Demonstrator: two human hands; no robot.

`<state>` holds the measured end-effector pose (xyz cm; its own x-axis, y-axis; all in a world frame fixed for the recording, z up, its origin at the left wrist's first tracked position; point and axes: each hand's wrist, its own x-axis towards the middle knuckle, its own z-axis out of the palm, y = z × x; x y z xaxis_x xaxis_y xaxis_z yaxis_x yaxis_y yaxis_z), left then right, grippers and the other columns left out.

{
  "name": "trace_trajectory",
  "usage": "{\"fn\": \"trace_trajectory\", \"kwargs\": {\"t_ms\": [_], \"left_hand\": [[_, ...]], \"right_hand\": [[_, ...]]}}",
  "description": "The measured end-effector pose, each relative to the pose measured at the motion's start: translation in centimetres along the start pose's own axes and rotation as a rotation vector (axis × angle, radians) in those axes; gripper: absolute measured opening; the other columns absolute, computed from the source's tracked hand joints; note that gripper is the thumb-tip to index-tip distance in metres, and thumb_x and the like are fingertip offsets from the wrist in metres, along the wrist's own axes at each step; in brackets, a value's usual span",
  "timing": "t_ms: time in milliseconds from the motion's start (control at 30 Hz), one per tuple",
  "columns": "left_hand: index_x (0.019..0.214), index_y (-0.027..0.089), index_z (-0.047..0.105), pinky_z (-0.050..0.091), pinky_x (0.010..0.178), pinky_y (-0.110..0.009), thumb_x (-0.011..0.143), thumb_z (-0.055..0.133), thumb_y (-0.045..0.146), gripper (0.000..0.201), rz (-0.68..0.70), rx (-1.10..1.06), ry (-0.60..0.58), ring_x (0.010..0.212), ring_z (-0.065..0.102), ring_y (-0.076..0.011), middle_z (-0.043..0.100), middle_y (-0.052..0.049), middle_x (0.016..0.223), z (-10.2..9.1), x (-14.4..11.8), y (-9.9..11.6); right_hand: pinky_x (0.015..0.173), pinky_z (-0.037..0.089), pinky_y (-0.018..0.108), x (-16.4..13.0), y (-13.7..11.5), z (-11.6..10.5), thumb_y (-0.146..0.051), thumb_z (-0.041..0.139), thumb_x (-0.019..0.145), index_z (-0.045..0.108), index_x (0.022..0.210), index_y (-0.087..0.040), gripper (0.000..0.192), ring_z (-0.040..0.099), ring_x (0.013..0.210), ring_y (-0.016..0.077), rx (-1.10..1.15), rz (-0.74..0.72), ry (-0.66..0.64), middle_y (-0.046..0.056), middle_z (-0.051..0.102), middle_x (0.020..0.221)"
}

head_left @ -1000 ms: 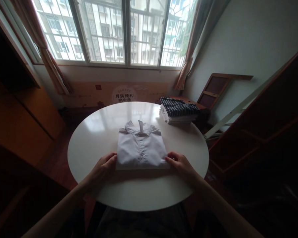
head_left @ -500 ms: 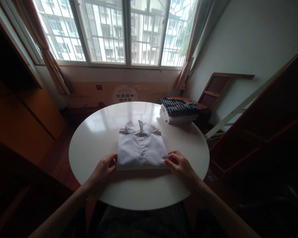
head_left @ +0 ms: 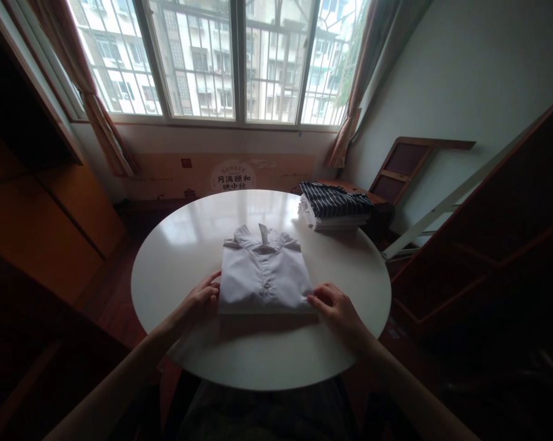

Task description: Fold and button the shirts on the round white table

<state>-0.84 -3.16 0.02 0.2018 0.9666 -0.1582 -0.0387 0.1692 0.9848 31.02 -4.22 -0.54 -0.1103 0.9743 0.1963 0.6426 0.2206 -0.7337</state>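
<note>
A white collared shirt lies folded into a neat rectangle, collar pointing away from me and button placket up the middle. Along its left edge is my left hand, index finger stretched out and apart from the others, the tips touching the cloth. My right hand pinches the lower right edge between thumb and fingers. Part of the right fingers is hidden behind the thumb.
The shirt rests on a white oval table. At its far right stands a stack of folded clothes, a black striped one on top. Beyond are a wooden chair, a white ladder-like frame and a barred window.
My left index finger has straightened and moved up the shirt's left edge, away from the other fingers. The right hand keeps its pinch. The view has shifted slightly.
</note>
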Motion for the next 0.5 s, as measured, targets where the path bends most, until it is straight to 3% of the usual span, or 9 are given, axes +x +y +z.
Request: {"fn": "trace_trajectory", "kwargs": {"t_ms": [100, 200, 367, 500], "left_hand": [[0.128, 0.013, 0.038, 0.047, 0.060, -0.028, 0.068, 0.059, 0.036, 0.068, -0.014, 0.023, 0.043, 0.070, 0.061, -0.0188, 0.065, -0.009, 0.089, -0.3, 1.2, -0.4], [0.126, 0.012, 0.042, 0.048, 0.065, -0.029, 0.067, 0.061, 0.041, 0.068, 0.049, 0.076, 0.037, 0.079, 0.061, -0.0215, 0.064, -0.012, 0.099, 0.3, 1.6, -0.2], [0.129, 0.013, 0.038, 0.048, 0.073, -0.030, 0.071, 0.054, 0.049, 0.070, 0.112, 0.055, 0.127, 0.092, 0.059, -0.0234, 0.058, -0.014, 0.116, 1.8, 1.7, 0.6], [0.120, 0.009, 0.050, 0.048, 0.073, -0.034, 0.065, 0.058, 0.045, 0.066, 0.117, 0.142, 0.066, 0.092, 0.059, -0.0276, 0.062, -0.014, 0.109, 1.6, 2.3, 0.8]], "right_hand": [[0.063, 0.042, 0.027, 0.0, -0.1, 0.0, -0.043, 0.052, 0.077, 0.060, 0.073, -0.018, 0.026, 0.053, 0.067, 0.0146, -0.003, -0.004, -0.001, 0.003, 0.056, 0.077], [0.063, 0.041, 0.027, 0.0, -0.2, 0.0, -0.042, 0.052, 0.077, 0.060, 0.073, -0.018, 0.025, 0.052, 0.067, 0.0148, -0.008, -0.004, -0.008, 0.003, 0.056, 0.077], [0.063, 0.041, 0.028, 0.0, -0.4, 0.0, -0.042, 0.052, 0.078, 0.060, 0.074, -0.018, 0.025, 0.052, 0.067, 0.0153, -0.019, -0.003, -0.015, 0.003, 0.056, 0.077], [0.063, 0.041, 0.028, 0.0, -0.4, 0.0, -0.042, 0.052, 0.077, 0.060, 0.073, -0.018, 0.025, 0.052, 0.067, 0.0152, -0.017, -0.006, -0.012, 0.003, 0.055, 0.076]]}}
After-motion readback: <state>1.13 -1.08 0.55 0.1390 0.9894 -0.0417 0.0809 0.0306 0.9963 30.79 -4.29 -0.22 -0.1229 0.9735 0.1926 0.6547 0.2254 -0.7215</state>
